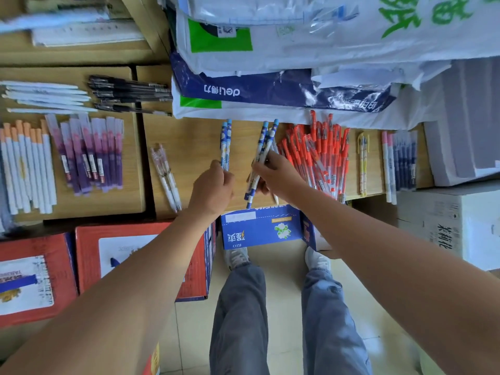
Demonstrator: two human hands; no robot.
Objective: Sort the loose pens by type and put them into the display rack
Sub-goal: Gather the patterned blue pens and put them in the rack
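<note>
The left hand (213, 185) is gripping 2 blue-patterned pens (226, 142) in curled fingers (227, 180). The right hand (273, 174) is clutching a splayed bunch (263, 150) over the surface (194, 136) — 1 could slip into the red pens (319, 155) just beside, mixing types.

The back of the left hand (213, 185) hides most of its fingers and the lower ends of the two blue-patterned pens (226, 142) it grips. The right hand (274, 171) covers the middle of its pen bundle (267, 142). Papers (67, 17) at top left are blurred.
</note>
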